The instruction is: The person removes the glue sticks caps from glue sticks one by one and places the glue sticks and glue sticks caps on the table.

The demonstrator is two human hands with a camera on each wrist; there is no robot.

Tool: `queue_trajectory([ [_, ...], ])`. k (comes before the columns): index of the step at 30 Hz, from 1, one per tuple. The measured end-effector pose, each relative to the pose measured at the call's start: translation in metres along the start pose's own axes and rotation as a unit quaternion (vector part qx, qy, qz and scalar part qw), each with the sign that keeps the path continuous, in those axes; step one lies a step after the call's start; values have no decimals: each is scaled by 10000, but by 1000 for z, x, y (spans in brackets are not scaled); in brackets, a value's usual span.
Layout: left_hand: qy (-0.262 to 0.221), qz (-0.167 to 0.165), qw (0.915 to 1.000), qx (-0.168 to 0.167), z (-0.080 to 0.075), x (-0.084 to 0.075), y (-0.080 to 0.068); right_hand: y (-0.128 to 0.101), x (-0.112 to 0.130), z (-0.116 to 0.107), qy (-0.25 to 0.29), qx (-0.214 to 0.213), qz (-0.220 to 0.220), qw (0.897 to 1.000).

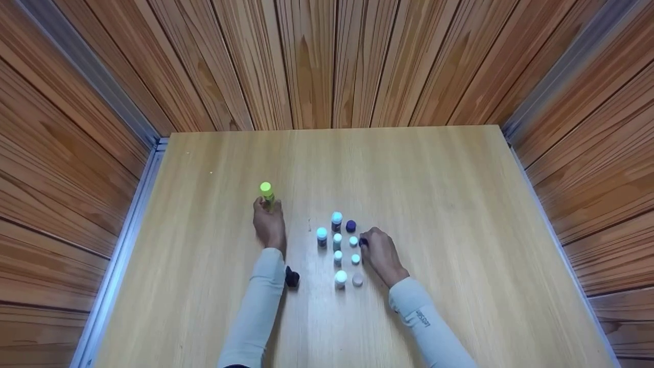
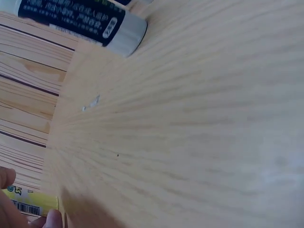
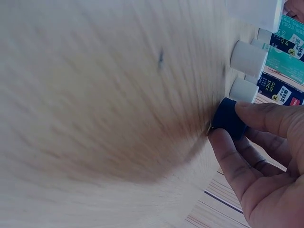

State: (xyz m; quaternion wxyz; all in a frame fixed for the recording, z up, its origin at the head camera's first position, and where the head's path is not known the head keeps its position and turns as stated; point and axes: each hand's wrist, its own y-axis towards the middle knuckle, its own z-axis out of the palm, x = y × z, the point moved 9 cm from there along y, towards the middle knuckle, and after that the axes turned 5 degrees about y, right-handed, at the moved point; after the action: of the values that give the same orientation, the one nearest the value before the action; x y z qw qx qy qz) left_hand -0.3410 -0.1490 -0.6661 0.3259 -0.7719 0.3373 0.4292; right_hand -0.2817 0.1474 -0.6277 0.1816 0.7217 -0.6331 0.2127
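Observation:
My left hand (image 1: 269,225) grips a yellow glue stick (image 1: 266,190) with a lime-yellow top, held upright at the left of the group; its lower label shows in the left wrist view. With thumb and fingers, my right hand (image 1: 381,253) pinches a dark blue cap (image 3: 230,118) low at the table surface. White caps, one of them a small white cap (image 3: 244,90), stand right beside it. Left of the caps are several upright glue sticks, including a navy glue stick (image 1: 322,237) and a teal glue stick (image 3: 285,64). A second dark blue cap (image 1: 351,226) sits behind.
A wooden table (image 1: 434,179) bears everything. Wood-plank walls (image 1: 317,66) with metal corner strips close it in at the back and sides. Nearer the front stand a white-topped stick (image 1: 341,279) and a greyish cap (image 1: 357,279). A black wrist camera (image 1: 292,277) juts from the left sleeve.

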Motion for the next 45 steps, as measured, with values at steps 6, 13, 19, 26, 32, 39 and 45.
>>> queue_trajectory([
  [6,294,105,9995,-98,-4,0,8,-2,0,1,-57,8,14,10000],
  [13,359,398,9982,-262,-8,3,9,-5,-1,4,100,48,46,9999],
  [19,254,416,9981,-389,-11,6,5,-6,-3,5,91,63,132,9999],
  [26,371,843,9930,-736,-17,2,0,-8,1,3,-26,-240,-260,9994],
  [32,736,829,9922,-567,-13,4,-5,-7,-2,3,22,-205,-171,9996],
  [39,703,946,9914,-575,-17,1,-15,-5,1,0,94,-274,-330,9990],
  [45,598,1141,9904,-506,-16,-4,-26,-4,-1,-1,100,-271,-196,9994],
])
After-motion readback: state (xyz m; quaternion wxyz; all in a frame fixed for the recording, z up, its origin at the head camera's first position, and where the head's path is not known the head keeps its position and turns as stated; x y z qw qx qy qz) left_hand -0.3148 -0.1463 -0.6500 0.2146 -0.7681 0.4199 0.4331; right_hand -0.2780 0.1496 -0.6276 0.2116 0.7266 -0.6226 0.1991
